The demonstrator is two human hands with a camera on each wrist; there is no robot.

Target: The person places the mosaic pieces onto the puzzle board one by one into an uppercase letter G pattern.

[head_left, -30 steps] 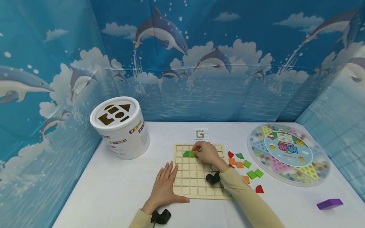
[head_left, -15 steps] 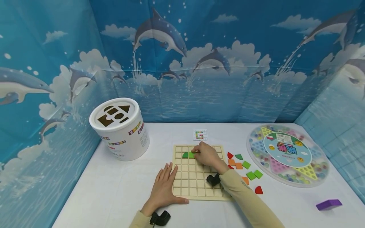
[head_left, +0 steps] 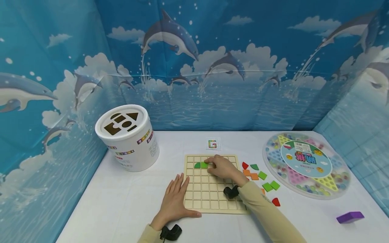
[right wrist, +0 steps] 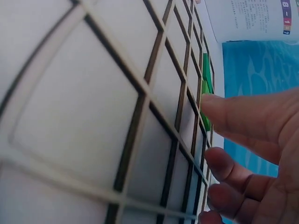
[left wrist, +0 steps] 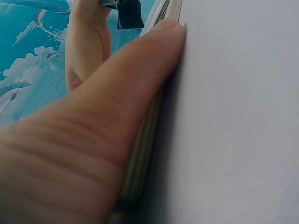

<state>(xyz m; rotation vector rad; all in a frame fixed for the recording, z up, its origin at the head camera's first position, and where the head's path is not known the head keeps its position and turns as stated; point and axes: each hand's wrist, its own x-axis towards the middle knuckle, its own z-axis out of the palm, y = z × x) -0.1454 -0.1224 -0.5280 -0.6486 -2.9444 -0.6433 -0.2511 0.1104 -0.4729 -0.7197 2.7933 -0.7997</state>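
Observation:
A pale wooden grid board (head_left: 201, 195) lies on the white table. Beside its left edge my left hand (head_left: 174, 200) rests with fingers spread, and the thumb lies along the front edge; the left wrist view shows that thumb (left wrist: 126, 79) against the board's side. In the upper part of the grid sit a dark green quarter-circle tile (head_left: 197, 165) and a light green square tile (head_left: 204, 165), side by side. My right hand (head_left: 224, 167) is over the board, one fingertip touching the light green tile. The right wrist view shows the other fingers loosely bent, holding nothing.
Right of the board lie several loose red, orange and green tiles (head_left: 262, 175). A small pattern card (head_left: 213, 144) is behind the board. A white bucket (head_left: 136, 152) stands left, a round marble game (head_left: 307, 158) right, and a purple block (head_left: 350, 217) near the front right.
My right hand has let go of the light green square tile, which now lies in the grid, and has shifted slightly right and nearer. The left hand stays in place.

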